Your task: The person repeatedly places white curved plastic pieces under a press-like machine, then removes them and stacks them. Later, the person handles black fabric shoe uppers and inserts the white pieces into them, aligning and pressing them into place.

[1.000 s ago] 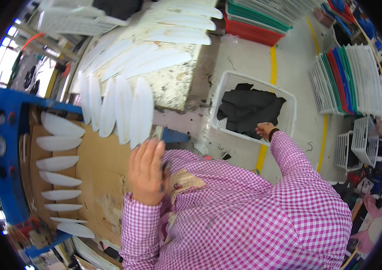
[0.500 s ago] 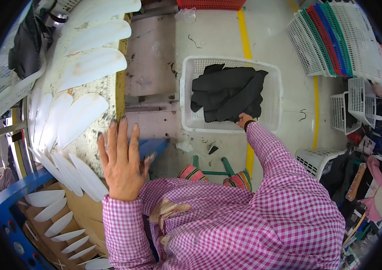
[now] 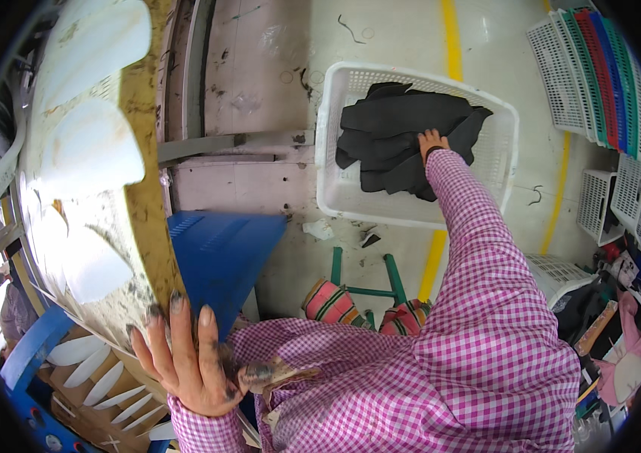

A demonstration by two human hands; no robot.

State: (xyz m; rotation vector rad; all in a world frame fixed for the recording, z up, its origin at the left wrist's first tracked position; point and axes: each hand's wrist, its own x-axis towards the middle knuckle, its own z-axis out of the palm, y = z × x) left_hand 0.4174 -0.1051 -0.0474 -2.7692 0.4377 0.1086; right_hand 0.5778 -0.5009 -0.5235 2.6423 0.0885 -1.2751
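Sheets of dark material [image 3: 388,128] lie heaped in one white basket [image 3: 381,214] on the floor; overlap prevents an exact count. Half a second ago the right hand [image 3: 434,141] was at the heap's near edge; now it lies farther in, upon the sheets, fingers pointing far. Whether they grip, I cannot tell. The heap's long axis runs left to right, its right end reaching slightly farther back.

The left hand [image 3: 192,370], previously farther over the bench [image 3: 143,189], is now by its near end, fingers loosely apart and holding nothing visible. Three broad white pieces [image 3: 94,143] show clearly on the bench, more overlapping. One blue panel [image 3: 218,253] stands between bench and basket, partly exposed before, now more fully seen.
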